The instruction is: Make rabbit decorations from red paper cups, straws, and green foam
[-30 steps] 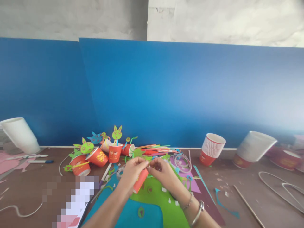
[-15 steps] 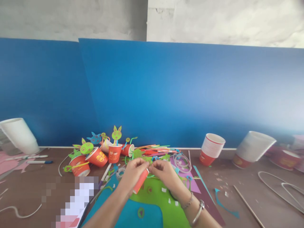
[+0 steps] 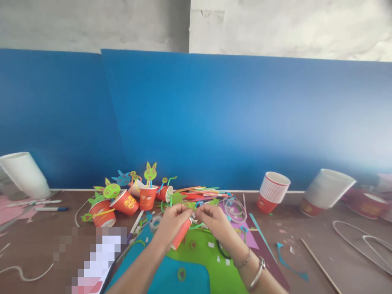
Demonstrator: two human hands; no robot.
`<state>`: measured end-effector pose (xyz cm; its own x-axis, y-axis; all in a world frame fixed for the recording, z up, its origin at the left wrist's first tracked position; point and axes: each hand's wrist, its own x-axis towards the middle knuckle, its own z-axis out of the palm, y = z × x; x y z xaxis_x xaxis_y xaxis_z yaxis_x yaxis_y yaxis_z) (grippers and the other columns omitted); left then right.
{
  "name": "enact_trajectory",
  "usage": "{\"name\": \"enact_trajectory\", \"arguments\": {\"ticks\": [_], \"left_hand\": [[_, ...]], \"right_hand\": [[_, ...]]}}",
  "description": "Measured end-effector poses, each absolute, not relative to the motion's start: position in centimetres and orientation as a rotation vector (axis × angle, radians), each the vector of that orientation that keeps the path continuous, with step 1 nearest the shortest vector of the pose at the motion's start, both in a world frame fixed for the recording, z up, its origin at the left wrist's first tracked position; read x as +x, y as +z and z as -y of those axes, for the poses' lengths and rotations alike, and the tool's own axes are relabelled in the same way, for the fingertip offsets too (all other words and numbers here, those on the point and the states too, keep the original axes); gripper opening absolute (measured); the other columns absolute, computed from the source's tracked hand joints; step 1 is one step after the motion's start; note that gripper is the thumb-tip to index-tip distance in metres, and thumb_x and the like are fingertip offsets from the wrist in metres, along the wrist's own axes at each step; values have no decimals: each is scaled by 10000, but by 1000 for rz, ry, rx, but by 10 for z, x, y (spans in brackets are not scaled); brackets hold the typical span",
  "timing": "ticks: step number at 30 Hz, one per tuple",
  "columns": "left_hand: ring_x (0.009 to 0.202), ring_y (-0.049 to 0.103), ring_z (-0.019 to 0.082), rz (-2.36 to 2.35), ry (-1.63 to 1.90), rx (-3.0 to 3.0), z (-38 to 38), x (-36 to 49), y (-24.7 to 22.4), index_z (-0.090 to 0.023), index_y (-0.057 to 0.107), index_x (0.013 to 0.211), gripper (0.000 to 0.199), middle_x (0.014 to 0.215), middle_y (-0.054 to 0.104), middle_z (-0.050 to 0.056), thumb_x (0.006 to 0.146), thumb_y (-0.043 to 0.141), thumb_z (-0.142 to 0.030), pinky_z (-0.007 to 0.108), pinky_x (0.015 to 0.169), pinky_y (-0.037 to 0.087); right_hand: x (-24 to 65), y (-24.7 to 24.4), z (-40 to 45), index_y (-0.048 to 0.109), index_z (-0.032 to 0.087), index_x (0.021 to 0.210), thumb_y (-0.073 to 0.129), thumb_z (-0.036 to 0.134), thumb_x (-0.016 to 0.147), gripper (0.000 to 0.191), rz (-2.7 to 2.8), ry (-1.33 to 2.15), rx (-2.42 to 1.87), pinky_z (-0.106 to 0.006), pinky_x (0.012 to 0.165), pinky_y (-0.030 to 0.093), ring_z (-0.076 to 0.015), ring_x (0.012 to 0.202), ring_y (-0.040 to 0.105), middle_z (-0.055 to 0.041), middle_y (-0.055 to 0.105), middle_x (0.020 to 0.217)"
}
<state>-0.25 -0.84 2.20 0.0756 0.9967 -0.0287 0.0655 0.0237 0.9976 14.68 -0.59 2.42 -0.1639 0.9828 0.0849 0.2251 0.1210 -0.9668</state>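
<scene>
My left hand (image 3: 171,226) is closed around a red paper cup (image 3: 181,234), which is tilted and partly covered by the palm. At the cup's rim my right hand (image 3: 214,222) has its thumb and forefinger pinched, close to the left fingertips. Whatever lies between those right fingers is too small to make out. Under both hands spread green paper (image 3: 196,253) and blue paper (image 3: 171,273), with small white scraps and cut-out circles on them. A roll of clear tape (image 3: 155,222) lies left of my left hand.
Decorated red cups (image 3: 148,197) with paper animal faces cluster at the back left. Behind my hands lie coloured straws (image 3: 202,192). A stack of paper cups (image 3: 273,192) stands to the right, near a wooden stick (image 3: 320,265). A blue panel (image 3: 214,122) borders the table.
My right hand has shifted slightly to the right, opening a small gap from the left fingertips. The left hand and the cup stay nearly in place.
</scene>
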Motion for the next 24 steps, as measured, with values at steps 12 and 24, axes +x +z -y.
{"name": "enact_trajectory", "arguments": {"ticks": [12,24], "left_hand": [[733,552,192,-1331,1406,1673,6,-3,21,-199,560,568,191,712,570,20,734,584,-289,305,716,422],[843,557,207,-1367,1404,1844,11,1,13,-202,584,625,166,820,578,40,782,561,-250,321,786,426]], "right_hand": [[142,30,20,628,193,722,497,274,833,190,1730,616,-1373,-274,586,378,-178,624,550,-42,653,685],[143,26,17,649,186,680,508,334,823,250,1714,722,-1442,-264,533,337,-171,569,531,-31,647,632]]}}
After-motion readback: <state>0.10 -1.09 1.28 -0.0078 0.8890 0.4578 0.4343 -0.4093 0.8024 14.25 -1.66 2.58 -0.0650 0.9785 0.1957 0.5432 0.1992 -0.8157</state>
